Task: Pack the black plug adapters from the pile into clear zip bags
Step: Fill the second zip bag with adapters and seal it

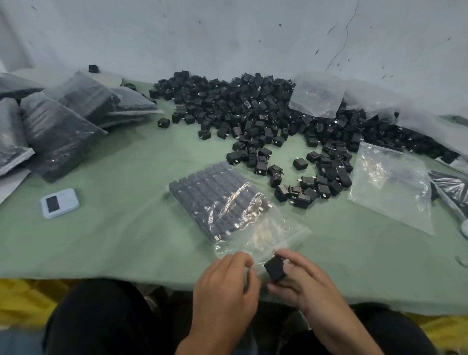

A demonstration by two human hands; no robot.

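One adapter [275, 269], pinched by the fingers of the right hand [303, 281], sits at the bag's [223, 201] open mouth; the left hand [223, 284] pinches that mouth's edge, the bag stretching away.

On my feed the table cover [123, 234] reads as matt green cloth, slightly fuzzy, and the wall [222, 31] as rough, pitted grey, plaster I think. The zip bag [272, 234] is thin clear plastic, glossy and crinkled with bright glints. The plug adapters [251, 107] are matt black plastic with small pale metal prongs, and the nearest adapter [275, 269] looks smooth.
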